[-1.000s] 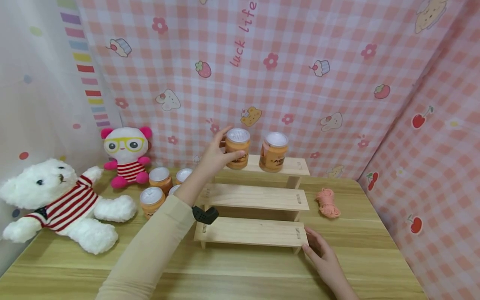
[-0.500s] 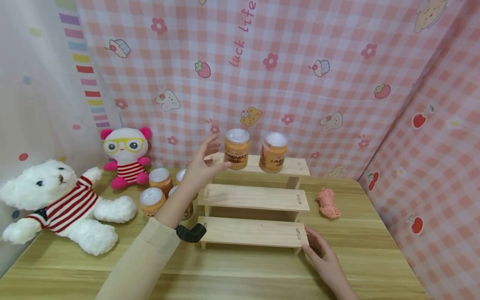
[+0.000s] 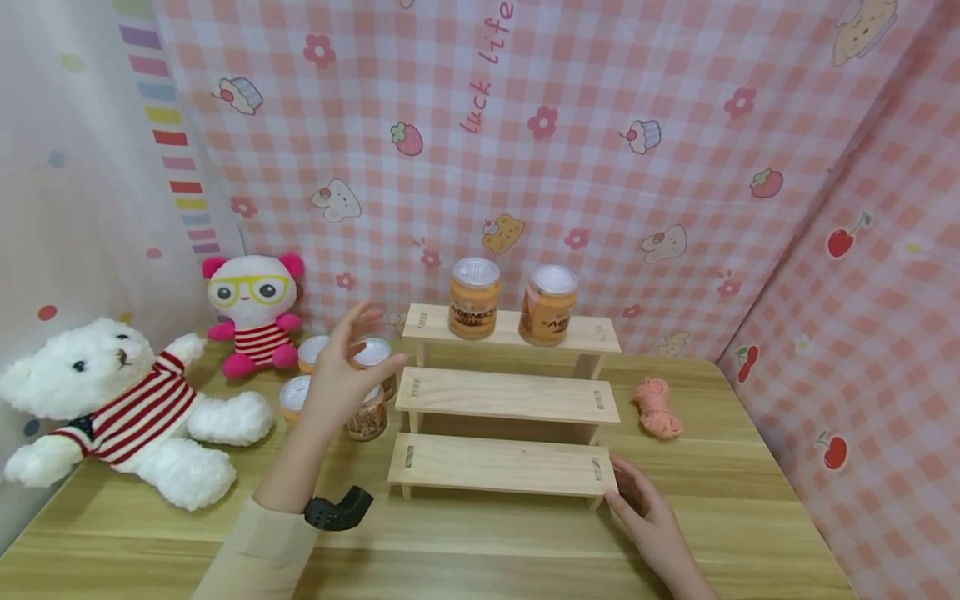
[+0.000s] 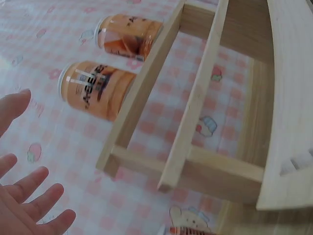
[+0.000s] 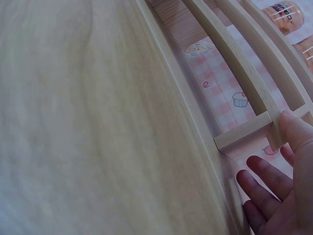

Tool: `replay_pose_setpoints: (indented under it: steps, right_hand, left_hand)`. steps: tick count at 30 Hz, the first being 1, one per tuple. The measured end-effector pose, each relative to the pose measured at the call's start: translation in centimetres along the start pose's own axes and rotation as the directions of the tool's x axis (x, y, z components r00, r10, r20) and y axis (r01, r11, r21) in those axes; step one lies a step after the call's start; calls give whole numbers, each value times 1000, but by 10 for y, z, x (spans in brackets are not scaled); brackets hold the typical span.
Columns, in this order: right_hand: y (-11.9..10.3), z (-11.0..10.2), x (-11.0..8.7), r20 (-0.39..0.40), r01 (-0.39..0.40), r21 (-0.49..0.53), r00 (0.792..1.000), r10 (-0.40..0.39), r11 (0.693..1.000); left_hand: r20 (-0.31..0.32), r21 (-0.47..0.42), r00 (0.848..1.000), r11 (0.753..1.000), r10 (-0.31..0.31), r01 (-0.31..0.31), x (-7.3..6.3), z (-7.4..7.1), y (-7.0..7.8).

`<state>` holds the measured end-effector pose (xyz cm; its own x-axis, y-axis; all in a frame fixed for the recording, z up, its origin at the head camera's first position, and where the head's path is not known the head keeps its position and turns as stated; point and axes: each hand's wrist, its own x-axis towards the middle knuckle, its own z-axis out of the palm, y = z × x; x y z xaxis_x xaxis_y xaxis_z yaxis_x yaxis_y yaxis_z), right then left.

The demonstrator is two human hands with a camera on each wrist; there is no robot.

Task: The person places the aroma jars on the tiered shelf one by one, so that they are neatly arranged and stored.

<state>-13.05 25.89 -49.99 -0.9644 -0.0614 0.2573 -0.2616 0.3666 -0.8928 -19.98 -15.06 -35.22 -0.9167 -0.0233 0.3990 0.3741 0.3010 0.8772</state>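
Note:
My left hand point(image 3: 336, 379) is held with fingers spread over the cluster of orange jars at the left; nothing is in it. Partly behind that hand stand several jars with clear lids, among them a near jar point(image 3: 367, 414). Two more jars, a left one point(image 3: 474, 300) and a right one point(image 3: 549, 307), stand upright on the top step of the three-step wooden display stand point(image 3: 502, 462). At the right end of the bottom step, my right hand point(image 3: 651, 521) holds the corner, thumb at the front and fingers along the side; the right wrist view shows the thumb point(image 5: 296, 129) against the wood.
A pink yarn skein point(image 3: 656, 408) lies right of the stand. At the left sit a white teddy bear point(image 3: 142, 408) and a pink-and-white plush toy point(image 3: 257, 312) with yellow glasses. Checked cloth point(image 3: 570, 183) hangs behind the wooden table point(image 3: 480, 558).
My left hand has let go of the left jar on the top step and moved left and down to the jars on the table. The right hand stays at the stand's corner.

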Motion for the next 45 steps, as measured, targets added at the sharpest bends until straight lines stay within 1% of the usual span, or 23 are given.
replay_pose_setpoints:
  steps: [4,9,11,16,18,25,27,31,35,41,45]
  right_hand:
    - [0,0,0,1,8,6,1000,-8,1000]
    - [1,0,0,-3,-1,5,1000,1,1000]
    - [1,0,0,-5,-7,0,1000,7,1000]
    - [0,0,0,-9,-5,-13,1000,5,1000]
    - [0,0,0,-10,-6,-16,1000,6,1000]
    - [0,0,0,-10,-21,-21,1000,21,1000]
    - [0,0,0,-10,-20,-24,1000,19,1000]
    - [0,0,0,-13,-22,-28,1000,22,999]
    - [0,0,0,-14,-32,-35,999,32,999]
    - [-1,0,0,-17,-38,-42,999,38,998]
    - [-1,0,0,-13,-36,-45,999,35,998]
  left_hand:
    - [-41,5,999,999,-31,32,-14,-13,-9]
    - [-99,-7,995,1000,-15,15,-25,-25,-20]
    - [-115,-16,993,1000,-21,19,-29,-28,-24]
    - [-153,51,987,997,-56,64,-38,-36,-34]
    - [-165,80,985,994,-54,68,-41,-38,-39]
    - [-208,129,978,990,-24,51,-48,-47,-57]
    - [-209,145,978,988,-24,56,-50,-49,-61]
    - [-192,179,980,980,-55,90,-53,-54,-68]
    - [-169,183,981,976,-91,122,-56,-58,-73]
    - [-151,185,979,969,-135,163,-57,-60,-84]
    - [-150,192,977,965,-150,178,-57,-58,-91]
